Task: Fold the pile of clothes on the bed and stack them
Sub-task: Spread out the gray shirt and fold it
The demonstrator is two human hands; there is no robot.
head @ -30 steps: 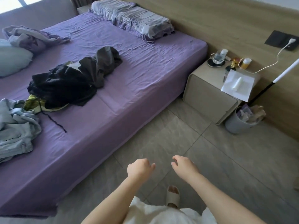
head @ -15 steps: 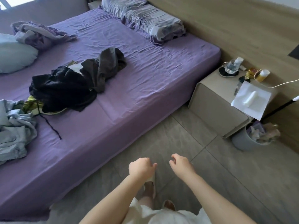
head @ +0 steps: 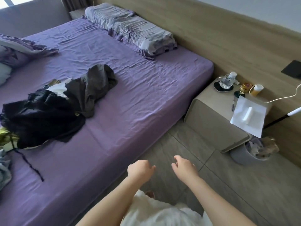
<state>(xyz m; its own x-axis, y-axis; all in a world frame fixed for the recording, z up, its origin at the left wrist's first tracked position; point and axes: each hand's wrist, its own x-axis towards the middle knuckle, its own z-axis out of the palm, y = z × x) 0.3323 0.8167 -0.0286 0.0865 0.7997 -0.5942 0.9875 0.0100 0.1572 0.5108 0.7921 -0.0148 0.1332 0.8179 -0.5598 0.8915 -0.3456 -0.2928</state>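
Purple fitted sheeting covers the wide low bed (head: 130,98), and nothing on it looks folded yet: as far as this view shows, the task has not begun. The heap of dark clothes (head: 48,115), black and charcoal fabric tangled with a white piece and a bit of yellow-green, lies crumpled toward the left side of the mattress, well apart from both hands. A pale blue-grey denim garment (head: 4,168) is bunched at the left edge, mostly cut off by the frame. No stack is visible anywhere on the bed, so every item remains to be picked out, smoothed, folded and piled.

The beige rounded bedside cabinet (head: 211,124) stands just beside the bed and plays no part in the job.

The left hand (head: 140,168) hangs over the floor tiles near the mattress edge, fingers loosely curled, holding nothing. The right hand (head: 184,168), just beside it, is likewise loosely curled and empty.

No brand, label or legible writing shows on any garment or object.
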